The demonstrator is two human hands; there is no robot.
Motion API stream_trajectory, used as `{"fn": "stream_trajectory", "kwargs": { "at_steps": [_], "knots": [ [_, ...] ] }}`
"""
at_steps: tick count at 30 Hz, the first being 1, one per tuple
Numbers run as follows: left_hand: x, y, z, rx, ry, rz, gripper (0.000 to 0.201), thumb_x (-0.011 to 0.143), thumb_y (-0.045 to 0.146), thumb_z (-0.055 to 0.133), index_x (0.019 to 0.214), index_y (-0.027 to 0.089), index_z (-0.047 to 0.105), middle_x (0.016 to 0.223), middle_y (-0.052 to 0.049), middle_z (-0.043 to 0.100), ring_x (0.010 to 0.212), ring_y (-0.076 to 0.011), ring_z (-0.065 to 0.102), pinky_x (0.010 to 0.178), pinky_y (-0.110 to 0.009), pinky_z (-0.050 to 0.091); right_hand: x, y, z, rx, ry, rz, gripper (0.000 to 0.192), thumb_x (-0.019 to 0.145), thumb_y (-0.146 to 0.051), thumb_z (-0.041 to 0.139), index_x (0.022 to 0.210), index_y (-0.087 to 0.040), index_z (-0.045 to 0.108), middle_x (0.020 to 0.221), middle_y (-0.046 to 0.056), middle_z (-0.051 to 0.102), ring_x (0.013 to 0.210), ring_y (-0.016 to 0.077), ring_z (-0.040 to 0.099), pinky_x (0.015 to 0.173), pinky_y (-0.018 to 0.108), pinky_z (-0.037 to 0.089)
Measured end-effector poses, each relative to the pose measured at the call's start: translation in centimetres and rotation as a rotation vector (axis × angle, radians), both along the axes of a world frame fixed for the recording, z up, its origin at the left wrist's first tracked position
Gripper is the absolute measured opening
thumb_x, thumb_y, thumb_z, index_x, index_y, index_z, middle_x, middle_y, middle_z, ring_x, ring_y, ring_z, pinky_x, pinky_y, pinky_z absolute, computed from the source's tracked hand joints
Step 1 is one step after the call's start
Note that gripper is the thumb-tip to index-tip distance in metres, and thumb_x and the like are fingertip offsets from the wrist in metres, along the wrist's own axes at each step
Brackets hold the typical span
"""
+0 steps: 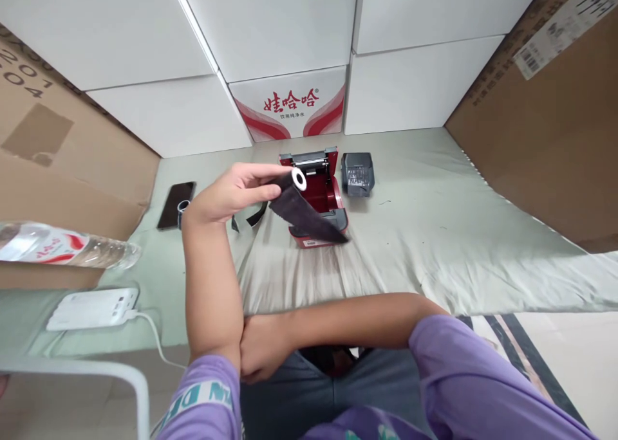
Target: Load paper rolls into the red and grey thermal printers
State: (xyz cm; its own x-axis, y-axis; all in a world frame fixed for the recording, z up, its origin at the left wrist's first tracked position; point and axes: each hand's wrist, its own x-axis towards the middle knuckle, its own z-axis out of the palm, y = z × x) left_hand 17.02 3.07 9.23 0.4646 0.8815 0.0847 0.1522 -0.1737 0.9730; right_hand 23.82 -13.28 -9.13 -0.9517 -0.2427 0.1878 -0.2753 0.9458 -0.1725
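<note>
A roll of black film (309, 213) on a white core is pinched between the thumb and fingers of my left hand (244, 188). Its loose end hangs down to the right. Behind and below it on the green cloth stands a red and black device (333, 192), which looks like a small printer with its lid raised. The hanging film covers part of its front. My right hand (265, 347) is curled into a loose fist against my left arm near the elbow, low in front of my lap. Nothing shows in it.
A dark grey block (358, 174) lies right of the device. Black scraps (257, 215), a phone (176, 205) and a small ring-shaped item (183, 206) lie to the left. Further left are a water bottle (67, 247) and a cabled power bank (93, 308). Cardboard boxes (545, 137) flank the cloth.
</note>
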Motion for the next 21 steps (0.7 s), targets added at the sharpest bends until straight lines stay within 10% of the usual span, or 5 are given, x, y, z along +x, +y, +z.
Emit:
{"fn": "stream_trajectory", "kwargs": {
  "at_steps": [10,21],
  "knots": [
    [3.7,2.1,-3.9,0.268,0.552,0.05,0.032,0.078,0.024,0.079,0.109,0.028,0.082,0.107,-0.004,0.08,0.101,-0.0304,0.072,0.097,-0.041,0.056,0.3,0.5,0.9,0.048,0.011,0.049,0.031,0.098,-0.031,0.05,0.099,-0.024,0.08,0.104,-0.001,0.082,0.094,0.0181,0.076,0.076,0.032,0.054],
    [6.7,2.3,-6.8,0.405,0.669,0.107,0.017,0.08,0.023,0.075,0.094,0.027,0.083,0.09,-0.007,0.077,0.086,-0.0285,0.069,0.088,-0.041,0.053,0.2,0.6,0.4,0.03,0.062,0.097,0.034,0.096,-0.025,0.046,0.101,-0.018,0.079,0.11,0.007,0.081,0.105,0.0255,0.075,0.088,0.039,0.053]
  ]
}}
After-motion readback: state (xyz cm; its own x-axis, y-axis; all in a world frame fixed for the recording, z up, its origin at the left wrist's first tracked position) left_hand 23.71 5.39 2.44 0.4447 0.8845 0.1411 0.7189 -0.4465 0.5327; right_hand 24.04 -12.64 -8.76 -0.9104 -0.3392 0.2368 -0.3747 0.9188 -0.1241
